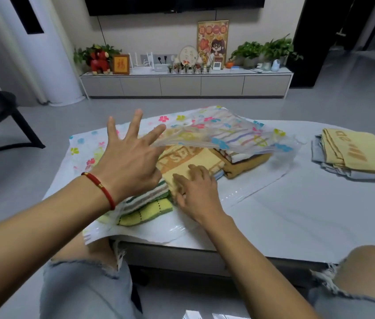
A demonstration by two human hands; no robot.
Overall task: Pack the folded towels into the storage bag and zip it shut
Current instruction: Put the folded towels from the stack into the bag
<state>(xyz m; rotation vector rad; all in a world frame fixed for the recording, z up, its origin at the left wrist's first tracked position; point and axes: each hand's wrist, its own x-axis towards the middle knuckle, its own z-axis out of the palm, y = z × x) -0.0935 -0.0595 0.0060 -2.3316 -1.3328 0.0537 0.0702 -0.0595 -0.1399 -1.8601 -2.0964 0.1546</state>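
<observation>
Right hand (195,192) on bagged towels (191,162), bag (227,132) unzipped

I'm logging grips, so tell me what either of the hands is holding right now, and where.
Left hand lifts the storage bag's clear top flap on spread fingers, not a closed grip. Right hand rests flat on the yellow towel.

Letters show on the yellow towel (188,161) inside the bag (227,132), upside down and half covered by the bag's flap, too cut off to read. Right of the bag, the yellow towel on the pile (354,147) carries brown lettering, also inverted: something like "3D", the rest unclear.
</observation>
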